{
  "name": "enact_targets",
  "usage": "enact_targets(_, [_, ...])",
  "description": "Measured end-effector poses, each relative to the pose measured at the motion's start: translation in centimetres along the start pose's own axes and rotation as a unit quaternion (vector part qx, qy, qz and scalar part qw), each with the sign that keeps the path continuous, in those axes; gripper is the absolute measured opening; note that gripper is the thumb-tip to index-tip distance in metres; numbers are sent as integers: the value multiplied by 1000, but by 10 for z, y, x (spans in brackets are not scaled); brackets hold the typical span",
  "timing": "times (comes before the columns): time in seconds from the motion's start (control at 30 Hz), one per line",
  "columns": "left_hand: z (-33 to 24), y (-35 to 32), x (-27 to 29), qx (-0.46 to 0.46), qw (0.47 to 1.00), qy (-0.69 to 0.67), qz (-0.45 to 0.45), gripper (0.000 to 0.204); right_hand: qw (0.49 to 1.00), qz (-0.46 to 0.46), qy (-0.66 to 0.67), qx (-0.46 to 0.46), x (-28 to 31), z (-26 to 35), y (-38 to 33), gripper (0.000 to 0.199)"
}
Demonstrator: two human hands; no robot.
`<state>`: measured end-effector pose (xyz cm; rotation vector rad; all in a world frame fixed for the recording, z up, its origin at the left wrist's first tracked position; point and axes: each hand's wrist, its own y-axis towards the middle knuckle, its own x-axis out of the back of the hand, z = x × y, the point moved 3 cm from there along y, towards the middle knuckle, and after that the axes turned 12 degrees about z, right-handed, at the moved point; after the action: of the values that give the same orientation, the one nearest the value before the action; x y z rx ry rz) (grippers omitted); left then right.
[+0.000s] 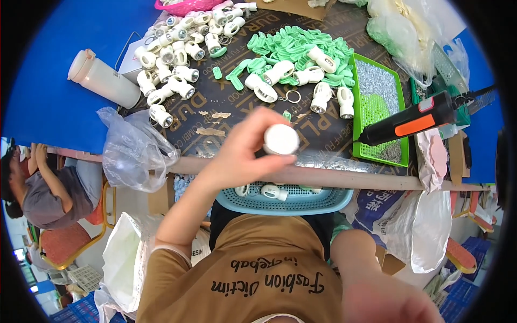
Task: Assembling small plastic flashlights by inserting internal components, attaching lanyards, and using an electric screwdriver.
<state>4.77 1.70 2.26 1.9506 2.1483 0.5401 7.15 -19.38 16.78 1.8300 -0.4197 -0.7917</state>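
Perhaps the left hand (pixel 245 151), pinching a white round-ended piece (pixel 281 139) over the six-o'clock side of the desk (pixel 223 97), is risking a drop toward the blue basket (pixel 318 208) if its thumb is slipping, while the right hand (pixel 396 301), at five o'clock, is showing too blurred to tell

Brown shirt (pixel 269 239), black lettering (pixel 291 280)

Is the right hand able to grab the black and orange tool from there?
Probably yes. The right hand is down low, so it would need to rise over the table edge, but nothing seems to cover the black and orange tool above the green tray.
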Motion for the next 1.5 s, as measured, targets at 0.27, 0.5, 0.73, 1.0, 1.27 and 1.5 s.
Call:
enact_targets(0.27, [-10,-44,43,63,967,-206,-134,31,697,538,-303,-364,46,-144,-153,20])
enact_targets(0.5, [-15,-26,13,162,971,172,45,34,552,652,-449,-261,53,-172,-196,12])
enact_targets(0.73, [-2,-13,-19,132,931,335,65,29,635,440,-284,-568,53,-147,-155,9])
enact_targets(1.0, [9,-23,-14,178,957,227,20,36,629,193,-137,-741,91,-25,-147,19])
enact_targets(1.27, [12,-22,-19,152,955,252,47,36,593,509,-285,-555,106,-14,-139,24])
enact_targets(1.5, [14,-25,-17,126,961,243,29,45,595,542,-306,-507,106,-14,-138,28])
